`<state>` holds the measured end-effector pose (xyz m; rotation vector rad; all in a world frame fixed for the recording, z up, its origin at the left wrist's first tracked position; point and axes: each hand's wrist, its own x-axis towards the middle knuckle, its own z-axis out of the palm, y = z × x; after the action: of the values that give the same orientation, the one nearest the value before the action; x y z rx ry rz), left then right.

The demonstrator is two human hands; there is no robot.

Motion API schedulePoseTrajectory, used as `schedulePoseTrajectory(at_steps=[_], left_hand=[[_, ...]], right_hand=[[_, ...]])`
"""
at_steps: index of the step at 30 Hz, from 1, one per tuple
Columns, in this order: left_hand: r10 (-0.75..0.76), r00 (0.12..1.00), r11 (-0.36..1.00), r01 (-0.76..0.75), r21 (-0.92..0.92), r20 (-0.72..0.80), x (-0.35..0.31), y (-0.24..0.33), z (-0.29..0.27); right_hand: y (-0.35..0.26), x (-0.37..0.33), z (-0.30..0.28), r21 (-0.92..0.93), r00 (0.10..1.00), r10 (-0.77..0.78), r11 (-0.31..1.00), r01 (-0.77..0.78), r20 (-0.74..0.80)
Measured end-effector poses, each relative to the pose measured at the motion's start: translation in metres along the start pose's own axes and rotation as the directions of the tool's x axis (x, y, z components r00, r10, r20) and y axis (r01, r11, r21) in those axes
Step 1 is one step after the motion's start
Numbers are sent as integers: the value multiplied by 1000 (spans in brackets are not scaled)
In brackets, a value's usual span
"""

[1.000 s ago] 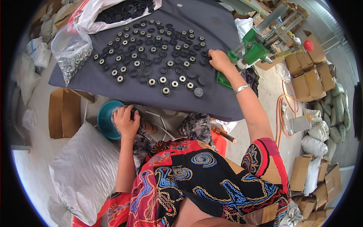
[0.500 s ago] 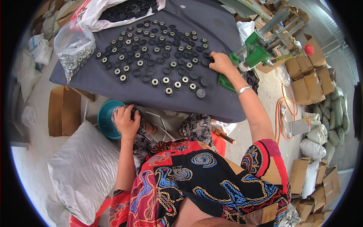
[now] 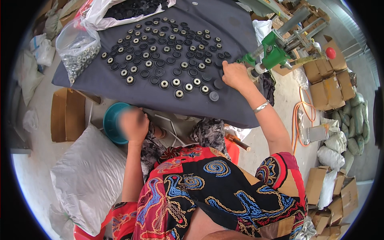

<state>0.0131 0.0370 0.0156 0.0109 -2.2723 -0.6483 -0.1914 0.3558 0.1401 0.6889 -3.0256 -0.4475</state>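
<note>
My right hand (image 3: 236,76) is at the right side of the dark cloth-covered table (image 3: 132,94), fingers drawn together beside the black caps (image 3: 218,83). Whatever its fingertips grip is hidden. My left hand (image 3: 133,125) is low over the rim of a teal bowl (image 3: 110,127), its fingers smeared, with a dark patch by them that I cannot make out. Across the table lie many black rings (image 3: 155,80), several with a metal bearing (image 3: 179,94) seated in them. A green hand press (image 3: 275,52) stands just right of my right hand.
Beyond the rings lies a white bag (image 3: 96,20) of black parts. A clear bag (image 3: 78,52) of metal bearings hangs over the table's left edge. A stuffed white sack (image 3: 88,176) and a cardboard box (image 3: 68,116) stand at left. An orange hose (image 3: 297,120) lies on the floor at right.
My right hand has shifted slightly down and right; its fingers no longer visibly touch a black piece. My left hand has turned and blurred over the bowl. The view has shifted a little.
</note>
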Motion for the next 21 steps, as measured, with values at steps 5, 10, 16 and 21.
schedulePoseTrajectory(at_steps=[5,10,16,21], left_hand=[[-20,1000,1000,20,18,-7,-2,-3,0],[-22,1000,1000,22,6,5,-3,-3,2],[-25,1000,1000,25,13,11,-2,-2,2],[11,1000,1000,-11,3,-10,0,-2,2]], right_hand=[[14,3,0,111,996,-80,991,76,26],[26,0,8,267,996,-66,961,79,-58],[2,21,-12,491,952,-104,837,239,-286],[-7,47,1,313,938,-225,900,304,-264]])
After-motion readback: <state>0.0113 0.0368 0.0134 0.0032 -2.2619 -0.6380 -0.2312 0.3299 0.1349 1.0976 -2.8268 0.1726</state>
